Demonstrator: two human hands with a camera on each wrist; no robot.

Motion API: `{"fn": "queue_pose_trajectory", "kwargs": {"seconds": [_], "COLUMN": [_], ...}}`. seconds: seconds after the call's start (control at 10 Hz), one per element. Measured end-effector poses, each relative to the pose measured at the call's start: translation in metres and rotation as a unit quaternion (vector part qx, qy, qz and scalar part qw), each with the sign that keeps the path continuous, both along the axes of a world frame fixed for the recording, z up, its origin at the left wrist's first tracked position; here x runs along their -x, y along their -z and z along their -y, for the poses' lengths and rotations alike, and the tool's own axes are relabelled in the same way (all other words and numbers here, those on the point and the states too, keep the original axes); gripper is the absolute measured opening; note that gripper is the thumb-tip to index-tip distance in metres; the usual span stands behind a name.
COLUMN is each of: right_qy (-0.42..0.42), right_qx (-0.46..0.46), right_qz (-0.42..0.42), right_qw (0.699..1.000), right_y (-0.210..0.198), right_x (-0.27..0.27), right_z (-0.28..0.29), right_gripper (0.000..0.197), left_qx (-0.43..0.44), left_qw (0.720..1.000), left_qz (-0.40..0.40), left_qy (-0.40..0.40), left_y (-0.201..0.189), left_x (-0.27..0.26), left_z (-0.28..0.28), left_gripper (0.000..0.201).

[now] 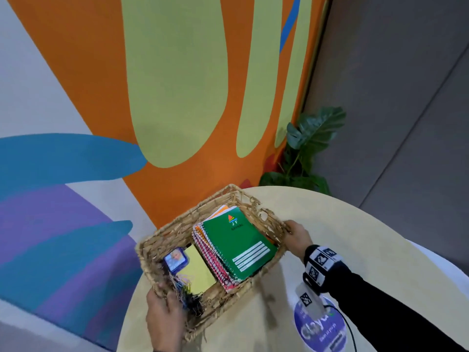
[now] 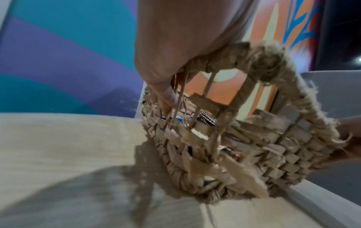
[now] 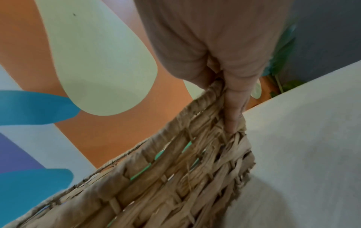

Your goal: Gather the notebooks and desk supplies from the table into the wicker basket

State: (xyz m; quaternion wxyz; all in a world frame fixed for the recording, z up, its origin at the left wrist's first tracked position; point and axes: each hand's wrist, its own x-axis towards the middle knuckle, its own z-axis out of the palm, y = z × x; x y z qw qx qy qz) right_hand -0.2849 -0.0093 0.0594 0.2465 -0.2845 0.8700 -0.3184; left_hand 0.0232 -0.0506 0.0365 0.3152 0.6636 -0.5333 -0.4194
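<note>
Wicker basket (image 1: pixel 177 232) is seen low in the centre of the head view, on the round table (image 1: pixel 342 232), grasped at both ends. Its lower-left rim is gripped by the left hand (image 1: pixel 165 318), its right rim by the right hand (image 1: pixel 297 237). Inside, a green notebook (image 1: pixel 241 247) is stacked on other spiral notebooks (image 1: pixel 210 257), beside a yellow pad (image 1: pixel 198 270) and a small blue item (image 1: pixel 175 259).

Black sleeve (image 1: pixel 396 308), marker-patterned wrist band (image 1: pixel 321 265)
</note>
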Motion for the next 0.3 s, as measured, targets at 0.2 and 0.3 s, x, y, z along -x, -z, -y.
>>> {"fn": "queue_pose_trajectory", "kwargs": {"seconds": [0.2,0.3], "right_qy": [-0.043,-0.046], "right_qx": [-0.038,-0.011], "right_qz": [0.005,-0.041], "right_qw": [0.998,0.998], "right_y": [0.007,-0.01], "right_x": [0.005,0.015], "right_z": [0.028,0.013], "right_gripper": [0.036,0.049], "left_qx": [-0.049,-0.056], "left_qw": [0.999,0.998], "left_qz": [0.006,-0.018], "left_qy": [-0.004,0.009], "left_y": [0.003,-0.018], "left_x": [0.008,-0.002], "left_z": [0.013,0.007], "left_gripper": [0.03,0.046]}}
